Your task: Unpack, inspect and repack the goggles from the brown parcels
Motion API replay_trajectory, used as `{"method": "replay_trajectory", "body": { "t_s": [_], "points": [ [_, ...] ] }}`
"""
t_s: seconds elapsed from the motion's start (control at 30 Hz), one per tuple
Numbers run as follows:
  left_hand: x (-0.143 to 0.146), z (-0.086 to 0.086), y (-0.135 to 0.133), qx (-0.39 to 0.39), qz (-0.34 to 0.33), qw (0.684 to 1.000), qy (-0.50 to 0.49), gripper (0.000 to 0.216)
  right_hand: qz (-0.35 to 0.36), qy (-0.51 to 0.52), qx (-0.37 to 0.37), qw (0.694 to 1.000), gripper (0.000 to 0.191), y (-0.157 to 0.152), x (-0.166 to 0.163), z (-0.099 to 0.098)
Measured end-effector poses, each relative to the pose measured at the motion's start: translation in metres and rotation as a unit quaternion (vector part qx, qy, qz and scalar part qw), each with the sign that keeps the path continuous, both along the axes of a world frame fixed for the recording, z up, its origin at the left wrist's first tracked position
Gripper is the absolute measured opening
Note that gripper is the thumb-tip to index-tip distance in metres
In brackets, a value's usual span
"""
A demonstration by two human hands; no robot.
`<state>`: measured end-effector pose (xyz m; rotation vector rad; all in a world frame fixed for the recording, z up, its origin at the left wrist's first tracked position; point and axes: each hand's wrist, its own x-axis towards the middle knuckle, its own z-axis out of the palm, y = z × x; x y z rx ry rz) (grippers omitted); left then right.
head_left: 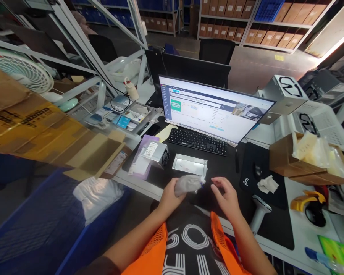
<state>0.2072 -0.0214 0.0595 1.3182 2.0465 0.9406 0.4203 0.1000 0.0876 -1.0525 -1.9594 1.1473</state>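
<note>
A small grey pouch (189, 185), soft-looking and pale at its right end, is gripped in my left hand (172, 198) above the desk's front edge. What the pouch contains is hidden. My right hand (226, 195) hovers just right of the pouch's end, apart from it, fingers slightly curled and spread with nothing between them. Beyond the pouch lies a shallow silver tray-like box (190, 163). To its left, a small silver-grey carton (157, 153) with a white label rests on a purple bag (143, 162).
A keyboard (197, 141) and a lit monitor (214, 110) stand behind. At right are a mouse (257, 170), crumpled tissue (268, 185), barcode scanner (259, 214), tape dispenser (310, 206) and cardboard box (309, 160). A blue bin (40, 221) and large carton (31, 118) flank the left side.
</note>
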Motion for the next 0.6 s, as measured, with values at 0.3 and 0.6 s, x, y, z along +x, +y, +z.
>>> {"method": "replay_trajectory", "body": {
  "t_s": [0.3,0.6],
  "points": [
    [0.012,0.014,0.007,-0.007,-0.044,0.994,-0.096,0.037,0.026,0.032,0.045,0.998,0.036,-0.021,-0.019,-0.008],
    [0.005,0.025,0.0,0.123,-0.131,0.984,0.0,0.083,0.06,0.024,0.189,0.98,0.031,-0.019,-0.024,-0.008]
  ]
}}
